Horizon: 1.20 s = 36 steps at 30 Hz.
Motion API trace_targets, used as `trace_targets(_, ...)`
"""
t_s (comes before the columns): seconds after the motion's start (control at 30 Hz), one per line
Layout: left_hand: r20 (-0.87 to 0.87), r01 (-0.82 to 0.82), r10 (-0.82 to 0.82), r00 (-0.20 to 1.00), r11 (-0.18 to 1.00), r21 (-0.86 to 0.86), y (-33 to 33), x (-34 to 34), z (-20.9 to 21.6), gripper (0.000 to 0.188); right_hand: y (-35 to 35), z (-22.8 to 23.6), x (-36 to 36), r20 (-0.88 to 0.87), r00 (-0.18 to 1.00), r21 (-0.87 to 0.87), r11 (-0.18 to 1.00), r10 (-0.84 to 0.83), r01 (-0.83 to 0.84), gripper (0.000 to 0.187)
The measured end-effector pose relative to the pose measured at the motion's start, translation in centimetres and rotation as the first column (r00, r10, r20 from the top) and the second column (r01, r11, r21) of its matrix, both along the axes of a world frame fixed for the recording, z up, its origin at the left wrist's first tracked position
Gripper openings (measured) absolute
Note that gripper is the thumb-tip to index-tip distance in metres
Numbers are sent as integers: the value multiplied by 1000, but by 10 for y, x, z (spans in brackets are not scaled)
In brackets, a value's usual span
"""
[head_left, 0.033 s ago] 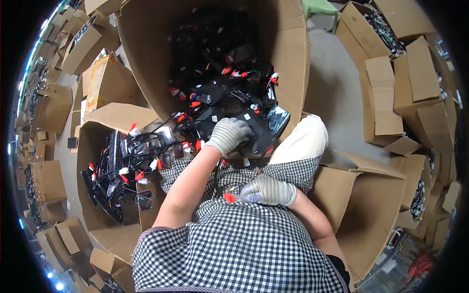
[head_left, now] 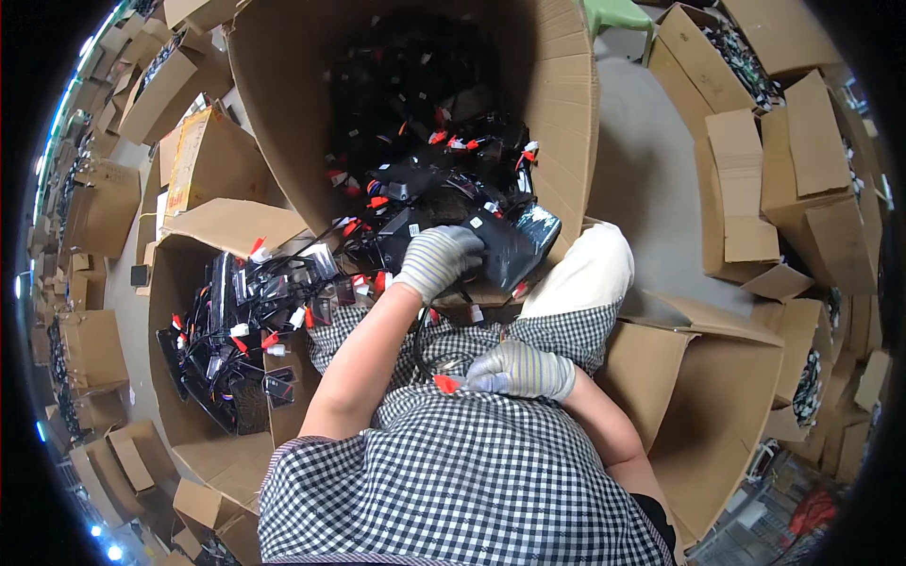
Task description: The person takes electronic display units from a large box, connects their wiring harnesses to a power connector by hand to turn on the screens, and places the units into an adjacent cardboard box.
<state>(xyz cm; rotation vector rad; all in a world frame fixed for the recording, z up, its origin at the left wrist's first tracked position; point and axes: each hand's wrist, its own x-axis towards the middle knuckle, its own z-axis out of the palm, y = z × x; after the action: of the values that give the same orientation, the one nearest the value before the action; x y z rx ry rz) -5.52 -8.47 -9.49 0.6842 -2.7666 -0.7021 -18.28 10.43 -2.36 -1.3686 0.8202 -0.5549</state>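
In a gray-striped work glove, my left hand (head_left: 442, 261) is closed at the near left edge of a flat black plastic panel (head_left: 505, 247). The panel is tilted on the pile of wired black parts (head_left: 425, 179) at the mouth of the big carton; its underside is hidden. My right hand (head_left: 522, 370), gloved the same way, is held low against my checkered apron (head_left: 462, 443). Its fingers are closed on a cable end with a red connector (head_left: 446, 383). A black cable (head_left: 418, 344) loops up from there toward the left hand.
The large carton (head_left: 566, 113) lies open ahead of me. At my left, another carton (head_left: 212, 462) holds black parts with red and white connectors. An open carton (head_left: 708, 415) stands at my right. More filled boxes (head_left: 736, 170) and a green stool (head_left: 618, 17) are farther off.
The black panel has tipped, its right part now angled with a corner pointing toward me. My left hand has shifted slightly; my right hand stays nearly in place.
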Motion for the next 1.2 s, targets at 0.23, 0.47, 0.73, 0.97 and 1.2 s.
trace_targets(0.23, -402, 186, 835, 377, 357, 915, 7, 79, 40, 26, 4, -13, 4, 104, 994, 51, 998, 37, -42, 42)
trace_targets(0.47, -330, 274, 847, -417, 463, 843, 16, 232, 100, 43, 4, -13, 12, -2, 958, 216, 935, -288, 282, 35)
trace_targets(0.73, -569, -698, 809, -147, 323, 640, 76, 183, 137, 38, 21, -23, 7, 66, 941, 443, 854, -333, 271, 38)
trace_targets(0.97, 135, 120, -113, 984, 992, -47, 92, 43, 17, 24, 45, -9, 11, -178, 944, 109, 948, -277, 299, 38)
trace_targets(1.2, 374, 51, -2, 927, 991, -122, 98, -53, -41, 28, 75, -5, 15, -159, 892, 117, 889, -424, 443, 37)
